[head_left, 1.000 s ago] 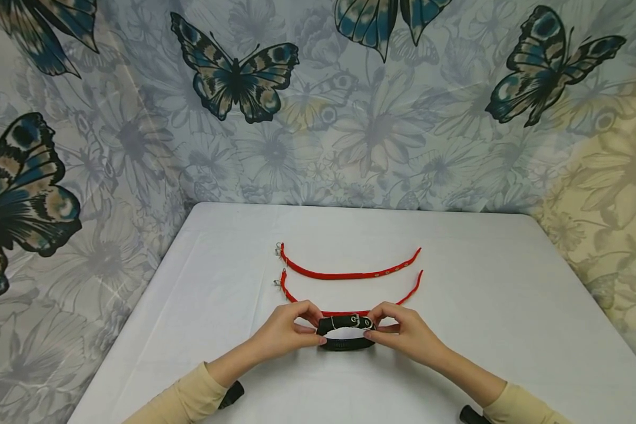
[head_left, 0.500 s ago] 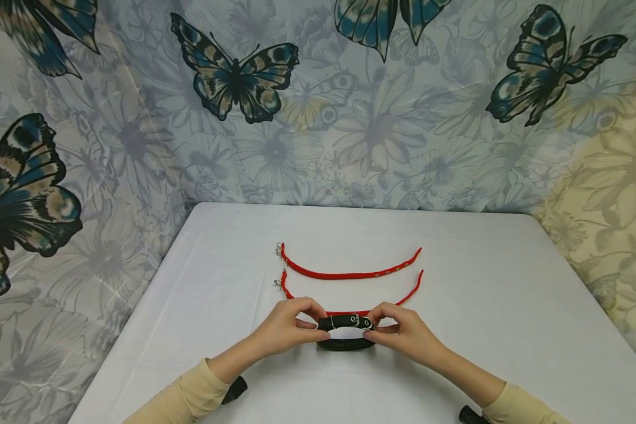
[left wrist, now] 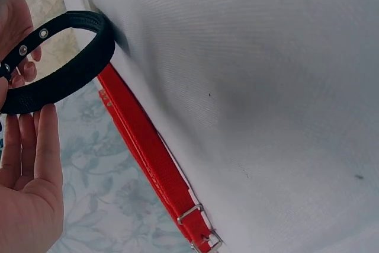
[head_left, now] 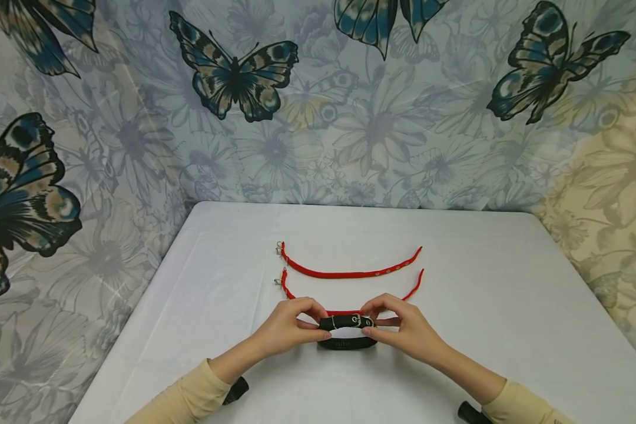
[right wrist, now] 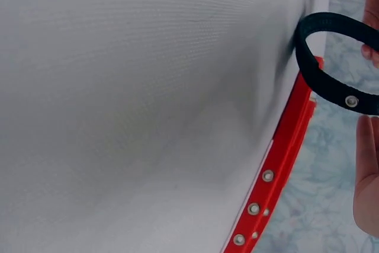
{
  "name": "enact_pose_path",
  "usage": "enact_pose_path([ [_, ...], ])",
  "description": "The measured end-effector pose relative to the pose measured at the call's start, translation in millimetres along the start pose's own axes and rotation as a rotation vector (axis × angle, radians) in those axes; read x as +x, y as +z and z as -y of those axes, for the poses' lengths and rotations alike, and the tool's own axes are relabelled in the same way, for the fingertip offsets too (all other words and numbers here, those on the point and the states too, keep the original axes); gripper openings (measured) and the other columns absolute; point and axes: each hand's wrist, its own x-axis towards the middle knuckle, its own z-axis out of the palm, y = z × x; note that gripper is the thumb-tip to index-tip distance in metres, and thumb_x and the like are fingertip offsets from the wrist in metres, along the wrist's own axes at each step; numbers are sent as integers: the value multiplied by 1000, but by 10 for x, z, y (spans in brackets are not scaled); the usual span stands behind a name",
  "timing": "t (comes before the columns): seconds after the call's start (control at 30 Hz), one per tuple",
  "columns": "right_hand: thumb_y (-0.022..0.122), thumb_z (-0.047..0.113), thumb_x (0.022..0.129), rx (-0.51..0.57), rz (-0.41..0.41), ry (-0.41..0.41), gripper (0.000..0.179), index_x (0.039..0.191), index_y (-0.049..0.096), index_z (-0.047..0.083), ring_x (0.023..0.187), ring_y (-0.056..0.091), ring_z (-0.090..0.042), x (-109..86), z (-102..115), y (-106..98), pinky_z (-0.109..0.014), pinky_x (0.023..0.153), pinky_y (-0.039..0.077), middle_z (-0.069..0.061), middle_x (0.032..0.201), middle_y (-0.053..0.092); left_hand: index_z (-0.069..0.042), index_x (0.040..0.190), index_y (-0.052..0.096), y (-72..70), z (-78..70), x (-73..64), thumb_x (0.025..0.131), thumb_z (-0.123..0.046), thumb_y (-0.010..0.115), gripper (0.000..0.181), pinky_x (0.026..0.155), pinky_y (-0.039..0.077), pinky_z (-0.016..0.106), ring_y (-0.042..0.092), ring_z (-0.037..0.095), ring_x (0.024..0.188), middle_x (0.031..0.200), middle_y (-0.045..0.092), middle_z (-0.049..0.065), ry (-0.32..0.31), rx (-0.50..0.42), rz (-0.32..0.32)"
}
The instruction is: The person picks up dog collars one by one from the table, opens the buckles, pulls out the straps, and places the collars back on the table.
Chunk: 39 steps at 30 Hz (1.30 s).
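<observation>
A black collar (head_left: 347,344) with a metal buckle and eyelets is fastened into a loop and stands at the middle of the table. My left hand (head_left: 288,325) pinches its left end between thumb and fingers. At the buckle end, the thumb and fingers of my right hand (head_left: 403,325) pinch the strap. In the left wrist view the collar (left wrist: 65,84) shows a ribbed inner face, with the left hand (left wrist: 29,211) below it. The right wrist view shows an eyelet in the collar (right wrist: 323,81), above part of the right hand (right wrist: 368,199).
Two red collars lie stretched out behind the black one, buckles to the left. The far red collar (head_left: 344,275) is fully visible; hands and black loop partly cover the near red collar (head_left: 339,312). A white cloth covers the table (head_left: 191,282). Butterfly-print fabric (head_left: 318,153) hangs behind.
The left thumb and fingers have moved slightly right along the black collar. The right fingers have shifted a little left over the buckle end. The red collars have stayed put.
</observation>
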Motion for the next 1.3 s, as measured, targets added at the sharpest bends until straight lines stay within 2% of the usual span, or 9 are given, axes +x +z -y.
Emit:
enact_pose_path([
  [0.07, 78, 15, 84, 3, 2, -9, 26, 106, 66, 19, 88, 62, -14, 11, 7, -6, -33, 74, 58, 3, 100, 65, -4, 95, 67, 6, 39, 9, 78, 3, 79, 21, 76, 56, 26, 62, 11, 89, 92, 65, 4, -1, 4, -2],
  [0.3, 78, 9, 83, 17, 9, -21, 25, 103, 66, 17, 91, 63, -16, 20, 17, 8, -34, 75, 58, 1, 99, 65, -14, 96, 67, 30, 367, 63, 78, -10, 83, 23, 76, 56, 25, 62, 11, 92, 94, 65, -4, 13, 8, 4],
  [0.6, 78, 4, 82, -4, 5, -5, 25, 101, 66, 15, 90, 63, -14, 33, 50, 19, -33, 75, 58, 1, 97, 65, -23, 103, 67, 30, 259, 83, 80, -31, 82, 28, 77, 56, 27, 61, 9, 93, 98, 64, -12, 106, 93, -3],
  [0.83, 77, 1, 81, -33, 3, -27, 25, 100, 66, 13, 87, 63, -14, 45, 58, 34, -35, 73, 58, 0, 96, 65, -19, 98, 69, 69, 257, 85, 83, -23, 80, 19, 73, 56, 24, 62, 8, 88, 92, 66, -10, 180, 105, -39],
  [1.07, 77, 14, 85, -39, 28, -81, 24, 104, 66, 20, 91, 62, -14, 103, 121, 40, -34, 75, 57, 4, 99, 65, -17, 96, 68, 100, 269, 79, 83, -18, 79, 17, 72, 56, 24, 62, 7, 85, 90, 65, -8, 208, 97, -38],
  [1.3, 76, 18, 87, -85, 96, -167, 22, 106, 65, 20, 93, 63, -13, 174, 160, 113, -35, 77, 57, 6, 104, 64, -19, 96, 68, 139, 251, 71, 83, -16, 78, 16, 73, 56, 23, 61, 6, 86, 91, 66, -10, 194, 103, -34],
])
